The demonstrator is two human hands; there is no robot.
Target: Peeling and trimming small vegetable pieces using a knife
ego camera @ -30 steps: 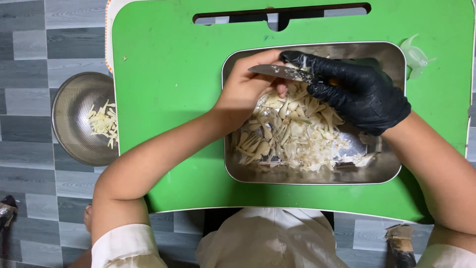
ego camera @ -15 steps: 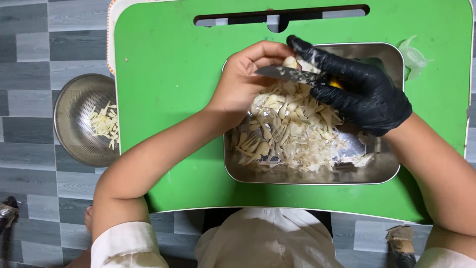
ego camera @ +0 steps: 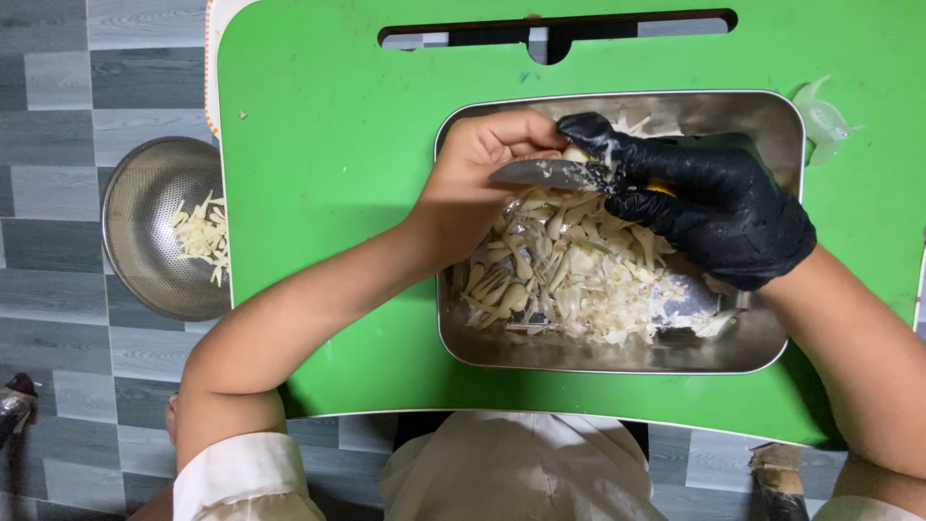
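Right hand (ego camera: 714,207), black-gloved: closed around a knife (ego camera: 545,174), blade pointing left, handle hidden in the glove (a sliver of yellow shows at the palm). Left hand (ego camera: 482,178), bare: fingers curled shut on a small pale garlic clove (ego camera: 576,154), held against the blade over the upper part of the tray.

Steel tray (ego camera: 463,338), rectangular, rounded corners: holds a heap of garlic skins and peelings (ego camera: 569,275) below both hands.

Green lap table (ego camera: 328,145): plastic, slot handle at the far edge; tray sits on its right half. A clear plastic scrap (ego camera: 823,116) lies just beside the tray's far right corner.

Metal strainer bowl (ego camera: 145,251): on the floor, left of the table, containing pale peeled pieces (ego camera: 201,236).

Floor (ego camera: 58,125): grey plank-pattern tiles.
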